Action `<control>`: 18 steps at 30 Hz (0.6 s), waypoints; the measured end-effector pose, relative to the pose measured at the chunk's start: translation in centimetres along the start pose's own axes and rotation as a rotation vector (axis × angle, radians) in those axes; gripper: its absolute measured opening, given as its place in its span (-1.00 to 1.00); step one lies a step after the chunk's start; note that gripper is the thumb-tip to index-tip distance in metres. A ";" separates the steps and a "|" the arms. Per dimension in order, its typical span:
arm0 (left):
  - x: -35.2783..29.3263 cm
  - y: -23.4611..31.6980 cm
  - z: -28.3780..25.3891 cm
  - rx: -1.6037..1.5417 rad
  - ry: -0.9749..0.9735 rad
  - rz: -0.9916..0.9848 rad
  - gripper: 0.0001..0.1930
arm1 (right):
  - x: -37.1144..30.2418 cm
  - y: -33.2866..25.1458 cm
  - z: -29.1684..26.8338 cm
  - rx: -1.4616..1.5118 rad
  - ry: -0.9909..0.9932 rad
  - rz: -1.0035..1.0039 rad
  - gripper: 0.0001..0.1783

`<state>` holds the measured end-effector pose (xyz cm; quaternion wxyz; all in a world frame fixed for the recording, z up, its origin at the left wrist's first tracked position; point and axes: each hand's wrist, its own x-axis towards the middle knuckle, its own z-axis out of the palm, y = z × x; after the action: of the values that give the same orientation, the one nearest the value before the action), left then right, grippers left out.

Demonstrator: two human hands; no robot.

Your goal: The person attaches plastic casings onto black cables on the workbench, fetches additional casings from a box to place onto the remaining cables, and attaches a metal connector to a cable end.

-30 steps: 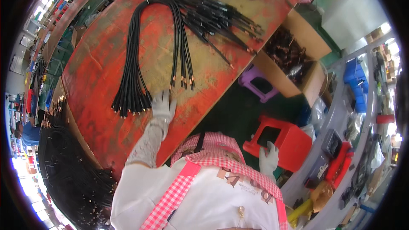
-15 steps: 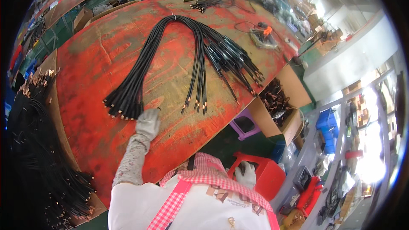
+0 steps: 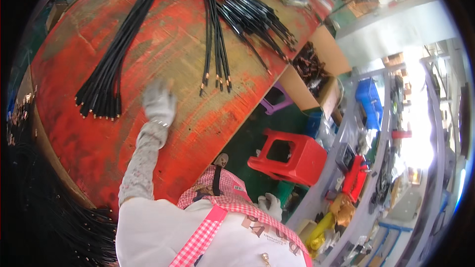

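Note:
A bundle of black cables (image 3: pixel 129 32) with copper-coloured ends lies bent in an arch over the red, worn table, tied at its top. Just right of the bundle's left ends is my left hand (image 3: pixel 159 103) in a grey-white glove, above the table and apart from the cables. Motion smears its fingers, and no held thing shows. Low beside my checked apron hangs my right hand (image 3: pixel 270 205), also gloved, partly hidden by my body. Its fingers look loosely apart, with nothing seen in them. The red stool (image 3: pixel 309 160) stands beyond it, not touched.
A cardboard box (image 3: pixel 300 89) of dark and copper-coloured pieces stands at the table's right edge, near a purple stool (image 3: pixel 274 101). Shelves with a blue bin (image 3: pixel 368 104) line the right. More black cables (image 3: pixel 34 193) hang at the left.
The view has shifted, so the table and cables sit higher and further left. My left hand has come away from the cable ends. My right hand has moved from the red stool toward my body.

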<state>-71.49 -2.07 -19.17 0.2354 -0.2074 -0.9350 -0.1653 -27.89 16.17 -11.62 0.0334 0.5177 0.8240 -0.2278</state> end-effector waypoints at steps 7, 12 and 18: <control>5.5 12.7 6.3 -0.443 -0.134 0.299 -0.58 | -2.9 4.6 0.1 0.094 0.072 0.228 -0.48; 6.3 13.0 6.2 -0.433 -0.046 0.362 -0.67 | -6.7 6.0 -0.7 0.067 0.079 0.289 -0.48; 2.0 13.5 5.3 -0.361 -0.037 0.329 -0.74 | 1.5 4.8 -0.4 0.128 0.194 0.141 -0.47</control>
<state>-68.77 12.28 -19.75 0.2012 -0.3986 -0.8481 -0.2853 -24.38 19.33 -13.32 -0.0640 0.5948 0.7688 -0.2259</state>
